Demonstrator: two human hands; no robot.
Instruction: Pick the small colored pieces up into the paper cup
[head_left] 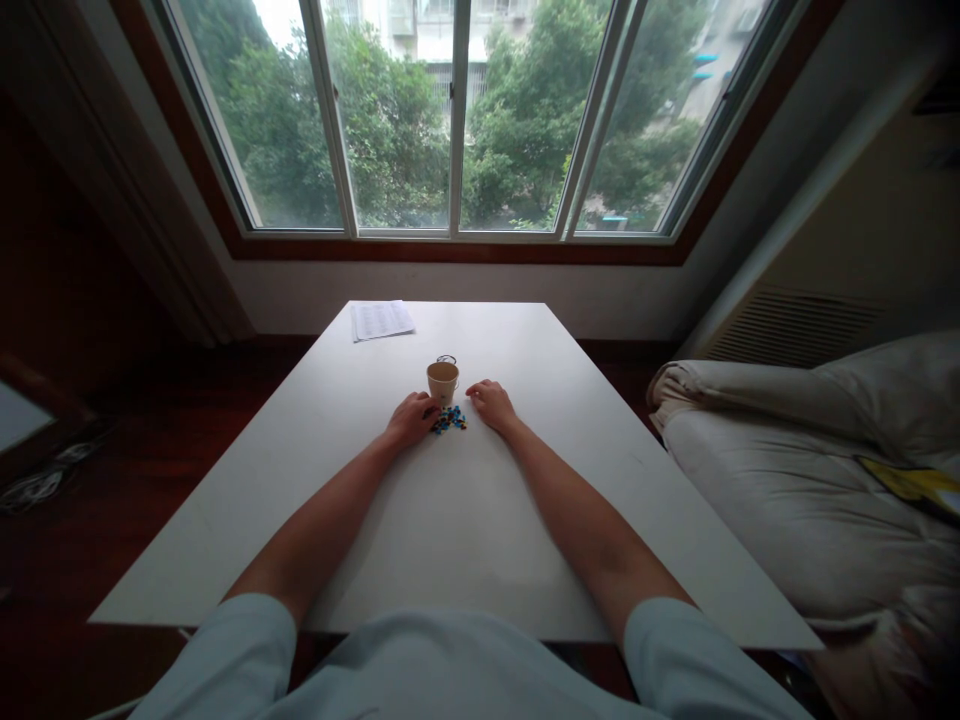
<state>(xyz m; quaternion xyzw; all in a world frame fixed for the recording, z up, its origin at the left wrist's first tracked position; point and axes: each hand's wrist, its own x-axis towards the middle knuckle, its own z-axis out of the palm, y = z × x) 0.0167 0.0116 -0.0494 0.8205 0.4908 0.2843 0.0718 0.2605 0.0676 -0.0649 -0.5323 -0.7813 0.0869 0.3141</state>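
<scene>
You sit at a white table (457,530) that narrows away from you toward the window; its pale top carries a soft sheen of daylight, and your forearms lie along it from both sides. Near the middle stands a tan cup (442,385), upright, its mouth toward you; the small coloured pieces (451,420), mostly blue with some yellow and dark ones, lie in a loose pile on the bare surface just on your side of it.

Your left hand (412,417) rests at the left edge of the pile, fingertips narrowed together at the pieces; whether they pinch one, you cannot tell from here. Your right hand (491,402) lies palm down to the right of the cup, apart from it, its fingers loosely spread.

Behind the cup shows a thin dark loop (446,358); papers (381,320) lie at the far left corner. Beyond, a wood-framed sliding window (397,130) looks onto green trees (517,130) and pale buildings; a curtain (142,180) hangs at your left above a dark red floor (150,440), where cables (45,485) lie bundled; a light padded sofa (750,500) stands along your right, with something yellow (911,485) on it.
</scene>
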